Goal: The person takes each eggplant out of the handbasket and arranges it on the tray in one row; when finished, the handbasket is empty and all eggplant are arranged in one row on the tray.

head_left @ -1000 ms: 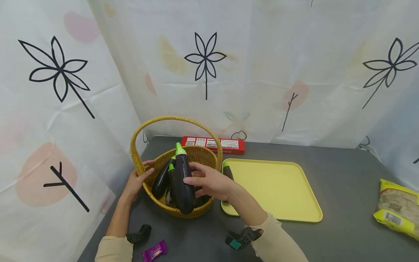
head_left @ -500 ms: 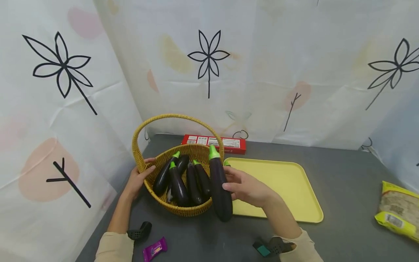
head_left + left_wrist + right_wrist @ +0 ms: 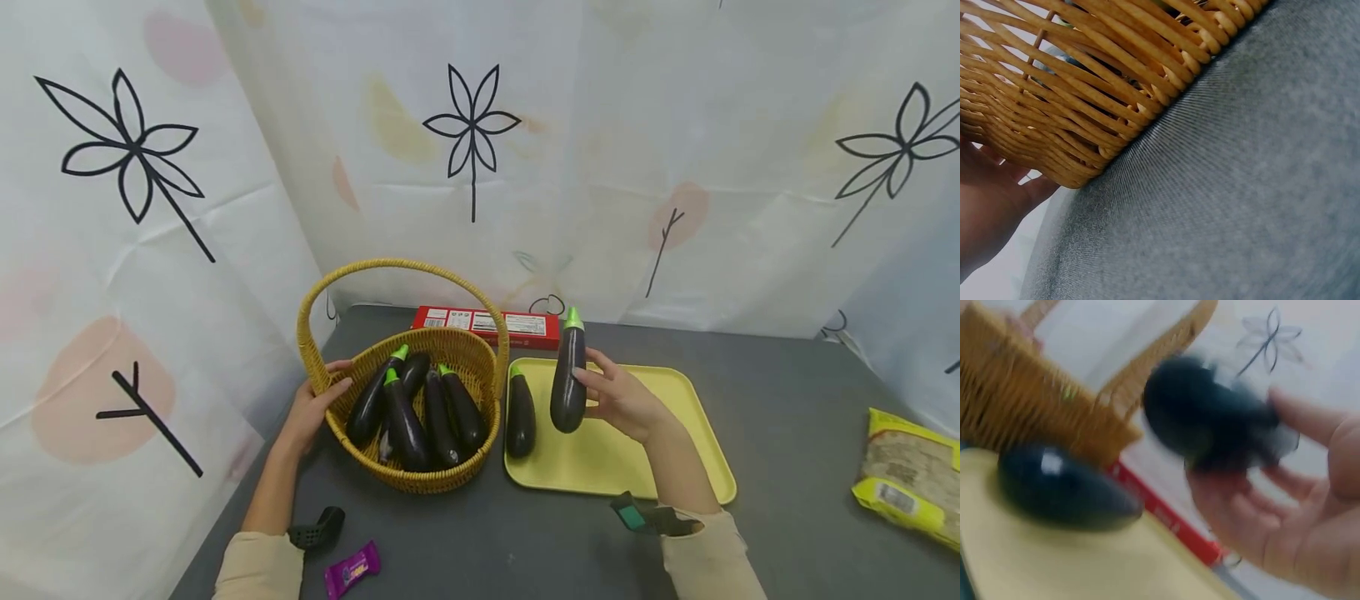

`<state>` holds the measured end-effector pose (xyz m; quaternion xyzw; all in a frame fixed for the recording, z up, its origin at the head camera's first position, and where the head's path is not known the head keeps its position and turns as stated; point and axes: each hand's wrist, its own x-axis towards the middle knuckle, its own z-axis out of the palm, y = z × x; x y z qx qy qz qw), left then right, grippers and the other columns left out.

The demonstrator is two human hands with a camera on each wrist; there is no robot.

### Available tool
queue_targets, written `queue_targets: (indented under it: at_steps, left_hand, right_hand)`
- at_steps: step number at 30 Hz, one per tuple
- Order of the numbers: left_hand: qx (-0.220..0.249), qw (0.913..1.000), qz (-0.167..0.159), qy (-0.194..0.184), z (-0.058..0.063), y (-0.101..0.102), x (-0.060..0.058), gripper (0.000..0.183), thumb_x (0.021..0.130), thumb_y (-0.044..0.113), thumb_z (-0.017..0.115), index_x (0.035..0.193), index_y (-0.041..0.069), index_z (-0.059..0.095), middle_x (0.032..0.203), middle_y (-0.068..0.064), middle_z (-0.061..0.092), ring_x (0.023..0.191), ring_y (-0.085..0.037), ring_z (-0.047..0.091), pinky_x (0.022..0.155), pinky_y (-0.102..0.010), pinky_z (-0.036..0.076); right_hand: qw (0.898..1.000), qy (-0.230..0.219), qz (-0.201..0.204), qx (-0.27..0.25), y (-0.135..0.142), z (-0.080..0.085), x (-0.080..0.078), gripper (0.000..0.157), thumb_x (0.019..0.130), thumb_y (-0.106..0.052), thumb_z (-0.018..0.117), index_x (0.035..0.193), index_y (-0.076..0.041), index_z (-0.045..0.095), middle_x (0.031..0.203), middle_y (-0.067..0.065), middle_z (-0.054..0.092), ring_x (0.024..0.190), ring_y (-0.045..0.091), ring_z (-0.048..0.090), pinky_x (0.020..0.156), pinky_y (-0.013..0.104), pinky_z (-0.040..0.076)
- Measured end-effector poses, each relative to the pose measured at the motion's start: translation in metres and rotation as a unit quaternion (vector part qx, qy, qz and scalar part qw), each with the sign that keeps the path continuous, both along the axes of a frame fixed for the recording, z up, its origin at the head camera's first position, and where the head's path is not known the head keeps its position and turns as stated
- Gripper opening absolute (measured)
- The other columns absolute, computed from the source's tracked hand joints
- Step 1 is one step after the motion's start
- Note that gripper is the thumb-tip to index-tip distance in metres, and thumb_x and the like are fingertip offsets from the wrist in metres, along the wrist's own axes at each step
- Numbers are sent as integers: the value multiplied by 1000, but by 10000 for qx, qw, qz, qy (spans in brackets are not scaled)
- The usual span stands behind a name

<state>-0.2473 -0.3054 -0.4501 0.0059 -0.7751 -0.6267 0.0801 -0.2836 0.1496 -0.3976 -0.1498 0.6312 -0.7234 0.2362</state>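
My right hand [image 3: 626, 402] holds a dark purple eggplant [image 3: 567, 385] with a green stem, raised over the yellow tray [image 3: 600, 479]. In the right wrist view that eggplant [image 3: 1194, 412] is blurred, between thumb and fingers. Another eggplant [image 3: 521, 417] lies on the tray along its left side. To the left is a woven wicker basket [image 3: 420, 482] with a tall arched handle and several eggplants inside. My left hand [image 3: 306, 414] grips the basket's left rim near the handle's base. The left wrist view shows the basket's weave [image 3: 1079, 87], with part of the left hand [image 3: 988, 206] against it.
A red box [image 3: 528, 332] lies behind the basket and tray. Near the front edge is a purple wrapped snack [image 3: 352, 570]. A yellow-and-clear bag [image 3: 907, 475] lies at the far right on the grey tabletop [image 3: 795, 433]. Patterned white cloth hangs behind.
My right hand has lifted an eggplant out of the basket and carried it right, over the tray. My left hand has stayed on the basket rim.
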Motion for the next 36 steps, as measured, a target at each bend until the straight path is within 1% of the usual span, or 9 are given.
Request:
queue_targets:
  at_steps: [3,5,9,13,19,23,28,33,36]
  left_hand:
    - [22,10000,-14,1,1,-1,0,48,100,22,53,139,-4,42,137,-19,40,108,-6,44,94,-39,30]
    - [51,10000,0,-27,1,-1,0,48,100,21,53,139,-4,41,137,-19,40,107,-5,45,93,-37,31]
    - [65,9999,51,-60,1,-2,-1,49,99,24,54,139,-2,42,134,-15,43,105,-4,47,89,-32,34]
    - [33,10000,77,-33,0,-2,-1,49,99,27,55,138,-1,45,129,-7,47,104,-5,48,86,-30,36]
    - [7,10000,38,3,1,-2,0,48,99,27,55,137,-1,45,122,1,49,103,-7,50,83,-26,40]
    - [44,10000,52,-43,1,-1,0,49,99,25,55,137,-3,44,124,-3,49,101,-6,51,81,-24,41]
    - [11,9999,58,-110,0,-2,-1,48,100,22,53,139,-3,42,129,-7,46,102,-3,49,83,-25,40]
    - [23,9999,29,-104,-2,-2,-3,47,100,21,53,139,-3,42,130,-5,45,103,-2,49,83,-25,39]
    - [18,10000,18,-90,-2,-1,-3,47,100,21,53,139,-3,42,128,-4,46,103,-3,49,83,-24,40]
  right_hand:
    - [9960,-98,-291,842,-2,-13,-7,72,99,-22,53,151,-3,7,133,27,40,118,38,47,91,52,42]
    - [9903,-116,-439,1310,-5,-20,-9,74,97,-25,57,151,-2,11,134,30,40,118,41,48,90,52,44]
    - [9747,-31,-698,2125,-16,-29,-12,74,92,-29,65,148,-2,23,126,29,48,103,36,59,83,48,49]
    - [9608,82,-800,2655,-24,-34,-11,70,90,-29,68,144,-1,32,120,27,53,95,31,62,78,47,51]
    - [9556,181,-825,2824,-31,-38,-8,62,91,-29,67,138,3,41,121,26,55,93,29,63,74,42,53]
    - [9521,253,-828,2931,-34,-38,-5,59,91,-30,67,135,4,45,118,24,57,87,25,62,71,40,53]
    - [9506,314,-746,2996,-36,-37,-2,57,91,-31,66,133,4,47,113,21,59,87,24,63,68,40,54]
    - [9458,457,-819,3108,-36,-37,-2,49,97,-28,58,132,5,49,100,17,60,78,21,61,64,38,53]
    - [9455,466,-864,3104,-34,-38,-3,46,99,-25,53,132,6,49,97,17,61,76,21,61,63,37,53]
